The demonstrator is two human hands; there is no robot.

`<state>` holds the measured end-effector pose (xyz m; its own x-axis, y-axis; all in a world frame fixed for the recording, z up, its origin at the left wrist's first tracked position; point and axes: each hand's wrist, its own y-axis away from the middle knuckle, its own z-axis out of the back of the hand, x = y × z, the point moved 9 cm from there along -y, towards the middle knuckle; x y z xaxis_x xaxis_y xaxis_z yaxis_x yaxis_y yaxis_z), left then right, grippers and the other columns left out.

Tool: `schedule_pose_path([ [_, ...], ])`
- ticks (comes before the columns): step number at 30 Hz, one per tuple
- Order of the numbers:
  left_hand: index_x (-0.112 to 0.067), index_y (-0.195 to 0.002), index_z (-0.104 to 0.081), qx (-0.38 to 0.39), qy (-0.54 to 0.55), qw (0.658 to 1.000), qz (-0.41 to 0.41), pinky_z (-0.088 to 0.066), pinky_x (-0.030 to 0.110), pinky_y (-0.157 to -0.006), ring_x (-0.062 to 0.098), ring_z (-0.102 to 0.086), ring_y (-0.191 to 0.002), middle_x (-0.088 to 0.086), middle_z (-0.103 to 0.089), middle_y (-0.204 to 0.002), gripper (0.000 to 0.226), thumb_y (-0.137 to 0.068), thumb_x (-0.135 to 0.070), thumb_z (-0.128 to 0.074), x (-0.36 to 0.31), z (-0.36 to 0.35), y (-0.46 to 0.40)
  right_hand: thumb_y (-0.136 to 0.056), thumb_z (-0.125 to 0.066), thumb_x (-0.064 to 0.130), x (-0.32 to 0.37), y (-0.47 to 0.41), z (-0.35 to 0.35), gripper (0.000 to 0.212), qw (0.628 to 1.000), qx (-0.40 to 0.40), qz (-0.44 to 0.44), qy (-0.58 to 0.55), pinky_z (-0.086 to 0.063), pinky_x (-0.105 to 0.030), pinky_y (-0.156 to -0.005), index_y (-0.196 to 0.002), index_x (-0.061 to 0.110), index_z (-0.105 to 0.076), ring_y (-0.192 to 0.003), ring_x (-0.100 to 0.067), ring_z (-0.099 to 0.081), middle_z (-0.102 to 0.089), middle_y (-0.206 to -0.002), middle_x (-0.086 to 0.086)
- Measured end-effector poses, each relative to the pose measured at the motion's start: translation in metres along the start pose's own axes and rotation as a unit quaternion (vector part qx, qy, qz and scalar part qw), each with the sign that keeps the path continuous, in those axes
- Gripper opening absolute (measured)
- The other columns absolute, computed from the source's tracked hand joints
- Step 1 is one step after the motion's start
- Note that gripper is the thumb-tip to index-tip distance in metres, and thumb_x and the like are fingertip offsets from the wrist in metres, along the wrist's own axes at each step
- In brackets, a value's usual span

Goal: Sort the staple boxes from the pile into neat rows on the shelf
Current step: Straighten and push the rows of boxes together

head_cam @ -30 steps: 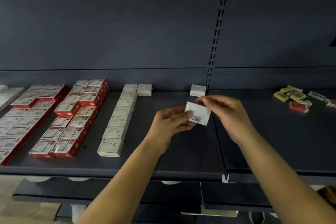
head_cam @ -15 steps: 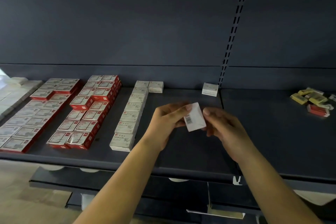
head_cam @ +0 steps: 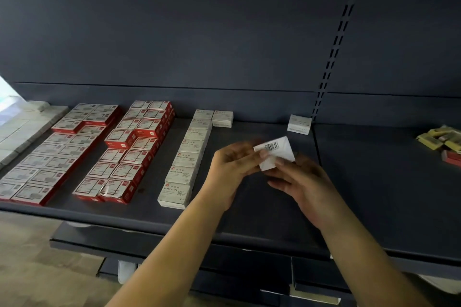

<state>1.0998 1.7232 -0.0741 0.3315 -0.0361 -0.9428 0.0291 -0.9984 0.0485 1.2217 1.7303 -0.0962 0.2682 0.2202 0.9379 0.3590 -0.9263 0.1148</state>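
From the head camera, both hands held one small white box [head_cam: 275,154] above the dark shelf [head_cam: 249,217], barcode face up. The left hand [head_cam: 230,172] pinched its left edge; the right hand [head_cam: 303,182] gripped it from below. White rows [head_cam: 185,159] and red rows [head_cam: 129,152] lay to the left, the pile [head_cam: 440,141] far right.

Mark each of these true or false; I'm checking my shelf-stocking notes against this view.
1. Both hands hold the white box. True.
2. The held box shows a barcode. True.
3. The red boxes lie right of the white row. False: they lie to its left.
4. The lone white box at the back lies flat. False: it stands on edge.
5. The pile sits by the left hand. False: it is far beyond the right hand.
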Motion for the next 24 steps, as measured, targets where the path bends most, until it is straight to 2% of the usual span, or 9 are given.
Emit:
schedule_pose_path([
  [3,-0.009,-0.101,-0.067,-0.012,-0.047,0.998,-0.041,-0.054,0.025,-0.075,0.017,-0.068,-0.089,0.003,-0.072,-0.091,0.035,-0.066,-0.012,-0.072,-0.008,0.004,0.000,-0.082,-0.057,0.050,-0.001,0.001,0.003,0.051,1.000,-0.011,-0.026,0.004,-0.052,-0.027,-0.061,-0.106,0.006,-0.063,-0.070,-0.018,-0.063,-0.068,-0.087,-0.011],
  [5,-0.015,-0.098,-0.066,-0.001,-0.121,0.988,-0.092,-0.053,0.021,-0.076,0.013,-0.067,-0.091,0.000,-0.071,-0.093,0.031,-0.071,-0.001,-0.072,-0.017,0.001,0.002,-0.078,-0.044,0.055,-0.003,0.000,0.004,0.058,0.998,-0.005,-0.059,-0.016,-0.052,-0.027,-0.056,-0.104,0.007,-0.064,-0.063,-0.017,-0.062,-0.067,-0.082,-0.011],
  [8,-0.018,-0.098,-0.066,0.043,-0.223,0.960,-0.163,-0.052,0.022,-0.081,0.012,-0.065,-0.097,0.002,-0.064,-0.101,0.036,-0.072,0.005,-0.073,-0.024,-0.012,0.007,-0.079,-0.044,0.054,-0.001,-0.001,0.005,0.057,0.997,0.006,-0.067,-0.037,-0.054,-0.026,-0.061,-0.102,0.007,-0.065,-0.069,-0.018,-0.065,-0.068,-0.081,-0.010],
  [11,-0.020,-0.102,-0.066,0.071,-0.257,0.940,-0.215,-0.052,0.031,-0.089,0.018,-0.061,-0.105,0.005,-0.060,-0.108,0.034,-0.071,-0.008,-0.075,-0.024,-0.019,0.012,-0.082,-0.053,0.036,0.003,-0.001,0.008,0.040,0.997,0.007,-0.047,-0.061,-0.055,-0.027,-0.071,-0.103,0.004,-0.065,-0.089,-0.022,-0.067,-0.069,-0.095,-0.015],
  [13,-0.017,-0.109,-0.063,0.061,-0.221,0.956,-0.183,-0.052,0.031,-0.090,0.019,-0.059,-0.110,0.008,-0.059,-0.113,0.039,-0.071,-0.015,-0.076,-0.019,-0.017,0.012,-0.078,-0.063,0.034,0.008,0.000,0.009,0.045,0.996,0.005,-0.027,-0.082,-0.055,-0.028,-0.075,-0.109,0.001,-0.063,-0.102,-0.026,-0.064,-0.066,-0.108,-0.019],
  [16,-0.017,-0.113,-0.061,0.034,-0.116,0.991,-0.065,-0.054,0.032,-0.086,0.018,-0.063,-0.104,0.008,-0.065,-0.109,0.040,-0.075,-0.025,-0.073,-0.005,-0.014,0.012,-0.053,-0.085,0.043,0.012,-0.001,0.011,0.075,0.995,0.007,-0.003,-0.101,-0.054,-0.026,-0.072,-0.114,0.004,-0.062,-0.104,-0.025,-0.064,-0.065,-0.113,-0.017],
  [19,-0.016,-0.109,-0.063,0.001,-0.065,0.997,-0.029,-0.056,0.035,-0.080,0.022,-0.065,-0.102,0.010,-0.066,-0.109,0.039,-0.072,-0.028,-0.065,-0.003,-0.007,0.010,-0.047,-0.089,0.043,0.013,0.002,0.005,0.080,0.994,0.032,0.018,-0.098,-0.053,-0.025,-0.073,-0.115,0.010,-0.061,-0.104,-0.023,-0.064,-0.067,-0.111,-0.011],
  [24,-0.013,-0.106,-0.064,0.017,-0.025,1.000,0.005,-0.056,0.031,-0.075,0.021,-0.067,-0.097,0.004,-0.071,-0.099,0.038,-0.069,-0.022,-0.068,0.002,-0.005,0.011,-0.051,-0.087,0.041,0.020,0.005,0.002,0.090,0.995,0.035,0.065,-0.073,-0.052,-0.026,-0.082,-0.128,0.012,-0.050,-0.110,-0.021,-0.061,-0.066,-0.115,-0.006],
])
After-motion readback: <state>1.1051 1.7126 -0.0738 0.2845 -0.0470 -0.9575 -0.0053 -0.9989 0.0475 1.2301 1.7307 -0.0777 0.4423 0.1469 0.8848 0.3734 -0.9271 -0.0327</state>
